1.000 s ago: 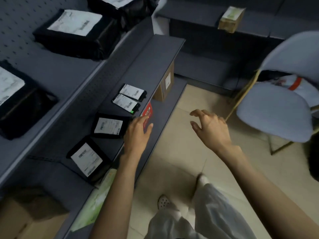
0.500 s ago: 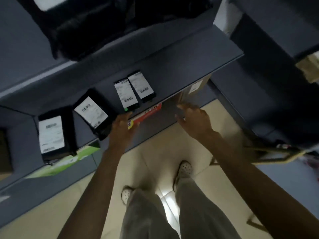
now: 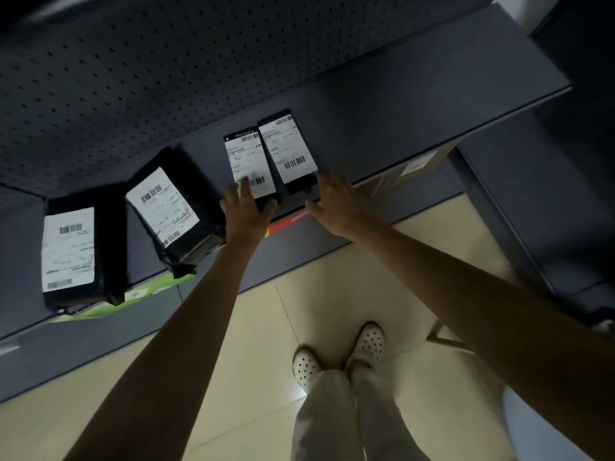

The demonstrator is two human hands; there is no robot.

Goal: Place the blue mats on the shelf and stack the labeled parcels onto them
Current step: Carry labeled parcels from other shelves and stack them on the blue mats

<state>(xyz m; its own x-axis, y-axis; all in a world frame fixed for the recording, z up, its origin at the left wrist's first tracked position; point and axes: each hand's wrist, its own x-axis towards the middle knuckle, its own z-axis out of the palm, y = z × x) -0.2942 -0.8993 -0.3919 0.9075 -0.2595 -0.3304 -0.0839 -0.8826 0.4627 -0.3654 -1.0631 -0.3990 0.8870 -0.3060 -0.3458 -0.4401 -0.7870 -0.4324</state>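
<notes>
Two slim black parcels with white barcode labels lie side by side near the front edge of the dark grey shelf (image 3: 416, 111). My left hand (image 3: 246, 211) rests with straight fingers on the near end of the left slim parcel (image 3: 246, 158). My right hand (image 3: 332, 204) lies flat with spread fingers at the near right corner of the right slim parcel (image 3: 288, 149). Two bulkier black labeled parcels sit further left, one tilted (image 3: 163, 204) and one at the far left (image 3: 70, 251). No blue mat shows plainly.
A perforated back panel (image 3: 133, 78) rises behind the shelf. A red tag (image 3: 289, 222) marks the shelf's front edge. A cardboard box (image 3: 416, 168) and a green packet (image 3: 139, 291) lie on the lower shelf. My feet stand on beige floor tiles (image 3: 266, 327).
The view has swung to face the shelf. Both hands have moved forward from the shelf's edge onto the two slim parcels.
</notes>
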